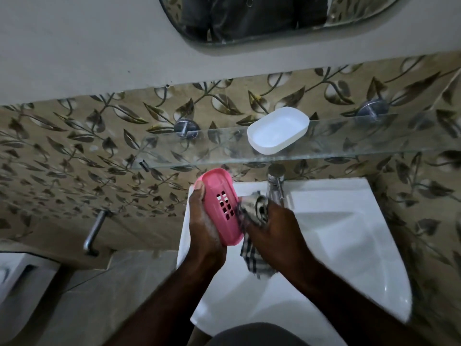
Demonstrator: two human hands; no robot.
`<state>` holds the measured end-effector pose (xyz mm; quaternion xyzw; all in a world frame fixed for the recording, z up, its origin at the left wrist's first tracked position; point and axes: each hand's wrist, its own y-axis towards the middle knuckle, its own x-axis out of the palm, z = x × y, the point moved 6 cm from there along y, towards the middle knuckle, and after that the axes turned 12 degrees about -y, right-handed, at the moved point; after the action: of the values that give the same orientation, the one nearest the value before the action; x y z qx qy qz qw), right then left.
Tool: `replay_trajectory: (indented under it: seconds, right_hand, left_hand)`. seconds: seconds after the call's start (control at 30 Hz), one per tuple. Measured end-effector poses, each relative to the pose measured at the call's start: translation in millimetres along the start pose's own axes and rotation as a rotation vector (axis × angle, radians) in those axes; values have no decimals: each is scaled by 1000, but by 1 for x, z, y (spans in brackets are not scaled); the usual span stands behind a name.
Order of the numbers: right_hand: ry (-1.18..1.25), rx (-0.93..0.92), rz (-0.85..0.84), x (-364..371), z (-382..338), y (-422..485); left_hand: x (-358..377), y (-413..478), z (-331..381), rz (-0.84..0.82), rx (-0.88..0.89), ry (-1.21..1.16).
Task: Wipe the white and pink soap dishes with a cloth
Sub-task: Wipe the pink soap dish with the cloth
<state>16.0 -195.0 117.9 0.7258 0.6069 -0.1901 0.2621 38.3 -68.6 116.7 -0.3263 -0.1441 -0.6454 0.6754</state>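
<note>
While gripping pink soap dish (222, 206) over sink (349, 245) in left hand (204, 228), wipes it with cloth (258, 208) clenched in right hand (277, 228). Next, probably: white soap dish (278, 131) above sink.

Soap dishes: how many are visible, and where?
2. The white oval plastic soap dish sits on the glass shelf; the pink slotted plastic soap dish is gripped by the left hand over the white sink, against the checked cloth in the right hand. None seems hidden.
</note>
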Motion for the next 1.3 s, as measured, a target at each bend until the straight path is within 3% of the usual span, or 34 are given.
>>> replay_trajectory:
  seconds: [0.17, 0.3, 0.4, 0.63, 0.83, 1.1, 1.3]
  right_hand:
    - [-3, -14, 99, -16, -16, 22]
    - [-2, 16, 3, -2, -5, 3]
    - [27, 34, -58, 5, 2, -7]
    - [40, 19, 48, -15, -15, 33]
    - [10, 2, -152, 12, 0, -9]
    - [56, 5, 34, -13, -13, 26]
    - [110, -26, -112, 5, -2, -15]
  left_hand:
    - [7, -5, -5, -29, 33, 8]
    - [1, 3, 11, -13, 73, -46]
    - [-3, 3, 8, -3, 33, 6]
    - [-7, -2, -15, -39, -76, 42]
    - [-11, 7, 8, 2, -26, 59]
    - [-4, -5, -14, -86, -105, 41]
    - [-12, 3, 3, -4, -67, 23]
